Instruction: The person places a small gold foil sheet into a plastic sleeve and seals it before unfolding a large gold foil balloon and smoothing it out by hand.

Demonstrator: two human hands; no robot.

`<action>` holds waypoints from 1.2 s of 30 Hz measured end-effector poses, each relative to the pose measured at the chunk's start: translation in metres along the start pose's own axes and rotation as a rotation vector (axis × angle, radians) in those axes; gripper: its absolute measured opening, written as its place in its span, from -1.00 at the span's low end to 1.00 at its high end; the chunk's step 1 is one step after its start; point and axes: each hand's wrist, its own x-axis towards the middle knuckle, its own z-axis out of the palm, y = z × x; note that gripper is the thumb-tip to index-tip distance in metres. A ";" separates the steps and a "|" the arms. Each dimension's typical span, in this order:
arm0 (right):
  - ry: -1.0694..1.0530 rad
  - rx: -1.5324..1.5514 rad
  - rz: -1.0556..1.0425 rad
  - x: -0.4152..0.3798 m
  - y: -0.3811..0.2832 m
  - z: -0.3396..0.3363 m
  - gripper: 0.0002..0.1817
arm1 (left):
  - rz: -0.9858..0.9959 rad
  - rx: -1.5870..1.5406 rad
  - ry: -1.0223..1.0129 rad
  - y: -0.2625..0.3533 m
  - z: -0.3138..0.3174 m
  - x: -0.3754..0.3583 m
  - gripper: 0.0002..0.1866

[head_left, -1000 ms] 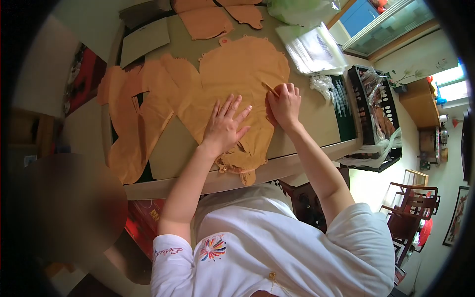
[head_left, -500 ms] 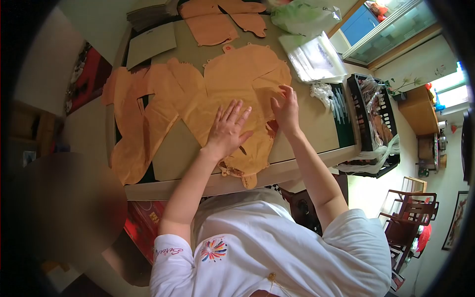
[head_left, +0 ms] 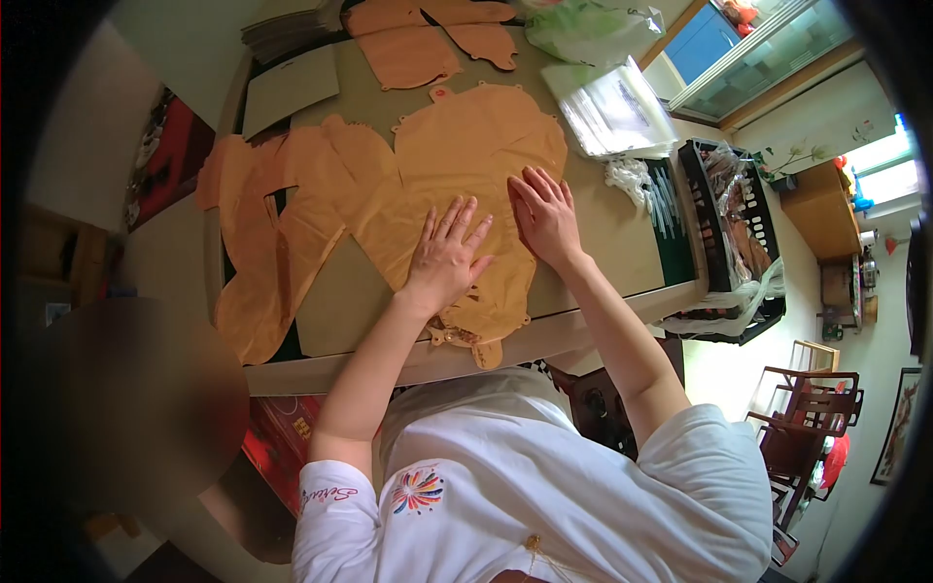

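A flat, uninflated orange foil balloon [head_left: 476, 131] with small tabs along its edge is spread over the table. My left hand [head_left: 445, 255] lies flat on its middle with the fingers spread. Close by, my right hand [head_left: 546, 219] rests on the balloon's right side, fingers stretched out and nearly together. The right edge there is folded inward under or beside that hand. Farther left, more orange foil [head_left: 262, 282] lies flat, overlapping the middle piece. Where the two layers join is hard to make out.
More orange foil pieces [head_left: 403, 53] and a grey card sheet [head_left: 292, 89] lie at the back. Clear plastic bags [head_left: 617, 112], a green-white bag [head_left: 593, 34] and thin clear straws [head_left: 669, 202] are on the right. A black crate [head_left: 724, 214] stands beyond the table edge.
My right hand has moved left and come down onto the balloon, and its right edge is now folded inward. The left hand has stayed in place.
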 end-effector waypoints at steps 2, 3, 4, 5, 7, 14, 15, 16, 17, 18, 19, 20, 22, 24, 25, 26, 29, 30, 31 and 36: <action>-0.002 -0.003 0.003 0.000 0.000 -0.001 -0.66 | 0.004 0.007 0.003 0.000 0.000 0.000 -0.39; -0.001 -0.006 0.001 0.000 0.000 0.000 -0.66 | 0.007 0.010 0.003 0.000 0.000 0.001 -0.39; 0.001 -0.008 -0.002 0.000 0.000 0.001 -0.66 | 0.010 0.013 0.003 0.000 0.000 0.001 -0.38; 0.001 -0.011 -0.004 0.000 0.001 0.001 -0.66 | 0.012 0.014 0.002 0.000 0.000 0.002 -0.38; -0.003 -0.004 -0.002 0.000 0.000 0.000 -0.66 | 0.015 0.016 -0.001 -0.001 0.000 0.003 -0.38; 0.000 0.001 0.000 -0.001 0.001 0.001 -0.65 | -0.040 0.058 -0.053 0.004 0.000 0.006 -0.39; -0.005 0.001 0.001 -0.001 0.000 0.000 -0.65 | -0.040 0.057 -0.053 0.004 0.000 0.006 -0.38; -0.010 -0.001 0.002 0.000 0.000 0.000 -0.65 | -0.038 0.056 -0.052 0.004 -0.001 0.007 -0.38; -0.014 -0.002 0.002 0.000 0.000 -0.001 -0.64 | -0.028 0.045 -0.032 0.004 0.000 0.007 -0.39; -0.011 -0.004 0.002 0.000 0.000 0.000 -0.65 | -0.018 0.033 -0.011 0.003 0.001 0.006 -0.39; -0.008 -0.005 0.001 0.000 0.000 0.000 -0.65 | -0.008 0.022 0.010 0.002 0.002 0.006 -0.40; -0.006 -0.007 0.000 -0.001 0.000 0.000 -0.66 | -0.008 0.020 0.009 0.002 0.001 0.006 -0.40; 0.050 0.061 -0.004 0.000 0.000 -0.001 -0.65 | -0.006 0.014 0.008 0.003 0.000 0.005 -0.40; 0.111 0.163 0.063 0.001 0.003 -0.001 -0.64 | -0.003 0.019 0.009 0.002 0.001 0.005 -0.39; 0.144 0.230 0.133 -0.001 0.008 0.002 -0.63 | -0.001 0.022 0.010 0.002 0.002 0.005 -0.39; 0.179 0.297 0.200 0.000 0.011 0.002 -0.61 | 0.000 0.025 0.011 0.002 0.002 0.006 -0.39; 0.203 0.185 0.185 0.000 0.013 0.002 -0.57 | -0.010 0.036 0.004 0.003 0.000 0.005 -0.39; 0.174 0.152 0.185 0.000 0.012 0.002 -0.57 | -0.019 0.039 -0.007 0.003 0.000 0.006 -0.39; 0.144 0.119 0.188 -0.001 0.010 0.000 -0.57 | -0.027 0.040 -0.021 0.004 -0.001 0.006 -0.40; 0.138 0.206 -0.218 -0.032 -0.022 -0.033 -0.52 | -0.017 0.007 0.009 0.003 0.000 0.006 -0.39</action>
